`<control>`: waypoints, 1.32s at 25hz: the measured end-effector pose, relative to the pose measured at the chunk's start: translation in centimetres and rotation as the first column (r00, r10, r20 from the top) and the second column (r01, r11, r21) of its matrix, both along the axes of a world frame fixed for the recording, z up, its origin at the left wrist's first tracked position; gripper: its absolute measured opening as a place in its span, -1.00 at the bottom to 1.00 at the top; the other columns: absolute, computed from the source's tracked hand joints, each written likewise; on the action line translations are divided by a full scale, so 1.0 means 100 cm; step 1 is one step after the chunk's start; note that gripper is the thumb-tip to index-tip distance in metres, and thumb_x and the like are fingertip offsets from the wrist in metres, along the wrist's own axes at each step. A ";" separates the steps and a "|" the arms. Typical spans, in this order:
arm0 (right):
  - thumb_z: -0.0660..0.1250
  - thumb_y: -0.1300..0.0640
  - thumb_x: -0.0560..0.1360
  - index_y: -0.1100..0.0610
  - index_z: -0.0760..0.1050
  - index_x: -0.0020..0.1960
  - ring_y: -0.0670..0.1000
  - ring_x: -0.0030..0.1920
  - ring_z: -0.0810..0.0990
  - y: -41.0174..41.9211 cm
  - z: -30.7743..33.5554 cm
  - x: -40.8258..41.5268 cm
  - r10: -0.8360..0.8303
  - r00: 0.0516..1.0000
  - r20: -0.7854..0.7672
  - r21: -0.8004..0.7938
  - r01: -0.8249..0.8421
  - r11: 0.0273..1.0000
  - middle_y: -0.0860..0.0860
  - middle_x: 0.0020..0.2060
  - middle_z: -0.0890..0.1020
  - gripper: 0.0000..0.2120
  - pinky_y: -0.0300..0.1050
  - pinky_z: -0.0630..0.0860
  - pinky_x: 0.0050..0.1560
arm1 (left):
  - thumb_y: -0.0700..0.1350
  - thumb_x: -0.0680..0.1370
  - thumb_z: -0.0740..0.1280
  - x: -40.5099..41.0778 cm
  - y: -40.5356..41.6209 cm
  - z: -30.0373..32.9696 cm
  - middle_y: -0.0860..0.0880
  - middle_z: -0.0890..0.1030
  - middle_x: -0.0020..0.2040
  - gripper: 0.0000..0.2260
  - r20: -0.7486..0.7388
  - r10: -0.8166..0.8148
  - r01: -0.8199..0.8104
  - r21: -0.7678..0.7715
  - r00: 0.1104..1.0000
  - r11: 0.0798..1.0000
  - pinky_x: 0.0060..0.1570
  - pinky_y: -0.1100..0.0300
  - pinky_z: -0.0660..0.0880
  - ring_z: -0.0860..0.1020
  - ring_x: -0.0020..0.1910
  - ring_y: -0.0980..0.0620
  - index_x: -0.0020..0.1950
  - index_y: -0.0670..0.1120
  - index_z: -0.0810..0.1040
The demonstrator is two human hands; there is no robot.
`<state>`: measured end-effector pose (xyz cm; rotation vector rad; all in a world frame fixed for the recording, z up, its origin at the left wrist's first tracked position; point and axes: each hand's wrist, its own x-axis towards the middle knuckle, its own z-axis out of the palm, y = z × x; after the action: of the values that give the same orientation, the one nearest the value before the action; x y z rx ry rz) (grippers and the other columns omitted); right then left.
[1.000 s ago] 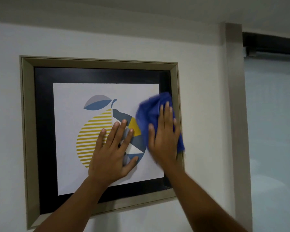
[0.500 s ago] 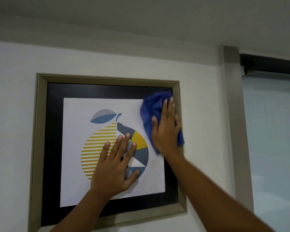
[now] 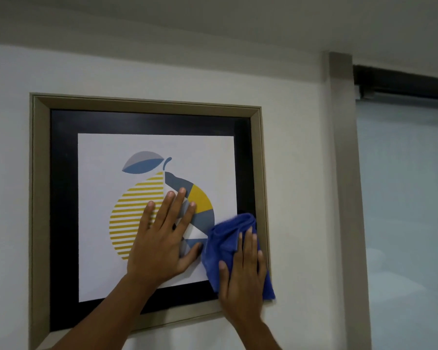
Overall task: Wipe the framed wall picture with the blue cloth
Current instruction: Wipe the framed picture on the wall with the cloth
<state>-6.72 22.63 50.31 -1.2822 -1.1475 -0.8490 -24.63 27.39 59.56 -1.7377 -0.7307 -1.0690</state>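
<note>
A: Why is the left hand (image 3: 159, 238) flat on the picture (image 3: 147, 120)?
B: Fingers spread, gripping nothing. It probably steadies the picture. The right hand (image 3: 243, 281), fingers straight, presses the blue cloth (image 3: 225, 238) on the lower right corner, overlapping the rim.
A: Room to wipe?
B: The top and left are open, but the left hand covers the centre.

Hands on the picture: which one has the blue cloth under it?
The right hand, pressing the blue cloth at the framed picture's lower right corner; the left hand rests bare on its print.
</note>
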 end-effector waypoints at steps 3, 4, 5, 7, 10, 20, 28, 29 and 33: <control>-0.06 -0.20 0.64 0.05 -0.12 0.61 0.08 0.53 0.17 -0.001 0.008 0.003 0.025 0.999 -0.039 -0.038 -0.026 0.999 0.00 0.57 0.07 -0.37 -0.07 -0.02 0.49 | 0.39 0.55 0.13 0.001 -0.001 0.001 -0.18 0.14 0.66 -0.22 0.002 -0.008 0.008 0.001 1.000 1.000 0.59 -0.20 0.01 0.07 0.65 -0.17 0.63 -0.07 0.17; -0.05 -0.19 0.63 0.02 -0.14 0.60 0.09 0.53 0.16 -0.003 0.026 0.003 0.034 0.999 -0.029 -0.021 -0.034 0.999 0.02 0.57 0.10 -0.37 -0.02 0.03 0.48 | 0.39 0.56 0.13 0.001 -0.001 0.002 -0.17 0.14 0.66 -0.22 0.002 -0.013 0.013 0.000 1.000 1.000 0.59 -0.20 0.01 0.07 0.65 -0.17 0.63 -0.07 0.17; -0.02 -0.18 0.63 0.01 -0.15 0.60 0.09 0.53 0.15 -0.004 0.048 0.002 0.052 0.999 -0.009 -0.006 -0.052 0.999 0.04 0.56 0.10 -0.36 0.04 0.07 0.47 | 0.38 0.56 0.12 0.001 0.000 0.001 -0.17 0.14 0.66 -0.22 0.004 -0.018 0.018 -0.005 1.000 1.000 0.59 -0.19 0.00 0.07 0.65 -0.17 0.63 -0.07 0.17; 0.04 -0.12 0.62 0.04 -0.11 0.60 0.09 0.55 0.10 -0.005 0.116 0.002 0.048 0.997 0.057 0.021 -0.049 0.999 0.06 0.57 0.10 -0.36 0.11 0.10 0.48 | 0.38 0.56 0.13 0.000 0.001 0.002 -0.17 0.14 0.66 -0.23 0.000 -0.023 0.023 -0.004 1.000 1.000 0.59 -0.18 -0.02 0.08 0.65 -0.17 0.63 -0.07 0.18; 0.10 -0.04 0.62 0.16 0.06 0.58 0.12 0.55 0.08 -0.005 0.233 0.006 0.031 0.997 0.075 0.082 -0.037 0.996 0.12 0.57 0.13 -0.40 0.12 0.10 0.47 | 0.36 0.55 0.16 0.000 -0.001 0.002 -0.16 0.16 0.66 -0.24 -0.005 -0.026 0.026 -0.003 1.000 1.000 0.58 -0.19 0.02 0.09 0.65 -0.16 0.63 -0.06 0.19; -0.04 -0.15 0.65 0.18 -0.01 0.59 0.18 0.50 0.24 -0.004 0.024 0.000 -0.121 0.991 0.054 0.000 0.121 0.993 0.15 0.55 0.15 -0.37 0.06 0.19 0.43 | 0.37 0.56 0.12 0.002 0.002 0.001 -0.16 0.11 0.67 -0.23 0.001 -0.014 0.014 -0.012 1.000 1.000 0.59 -0.19 -0.02 0.06 0.65 -0.16 0.64 -0.06 0.14; 0.01 -0.16 0.62 0.23 0.07 0.57 0.17 0.52 0.20 -0.011 0.102 0.002 0.004 0.999 0.054 -0.014 -0.003 1.000 0.16 0.54 0.20 -0.35 0.13 0.22 0.42 | 0.37 0.55 0.15 0.000 0.002 0.000 -0.16 0.10 0.67 -0.22 -0.005 -0.020 0.020 -0.017 1.000 1.000 0.60 -0.19 -0.02 0.07 0.65 -0.17 0.64 -0.07 0.15; 0.04 -0.13 0.62 0.23 0.08 0.56 0.18 0.52 0.18 -0.008 0.140 0.002 0.007 0.998 0.067 0.024 -0.009 1.000 0.17 0.54 0.19 -0.36 0.13 0.18 0.43 | 0.37 0.55 0.15 0.000 0.002 0.000 -0.16 0.11 0.67 -0.22 -0.009 -0.017 0.016 -0.016 1.000 1.000 0.60 -0.19 -0.02 0.07 0.65 -0.17 0.63 -0.07 0.16; 0.08 -0.10 0.65 0.14 0.02 0.59 0.12 0.56 0.01 0.000 0.246 0.002 -0.050 0.994 0.096 0.022 0.048 0.999 0.13 0.58 0.05 -0.38 0.07 -0.01 0.49 | 0.35 0.56 0.16 0.000 0.003 -0.001 -0.16 0.14 0.67 -0.25 0.001 -0.030 0.030 -0.009 1.000 1.000 0.60 -0.18 -0.02 0.06 0.65 -0.15 0.63 -0.06 0.18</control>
<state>-6.47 22.62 74.94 -1.2688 -1.1852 -0.9652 -24.64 27.70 59.48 -1.7607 -0.7136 -1.0886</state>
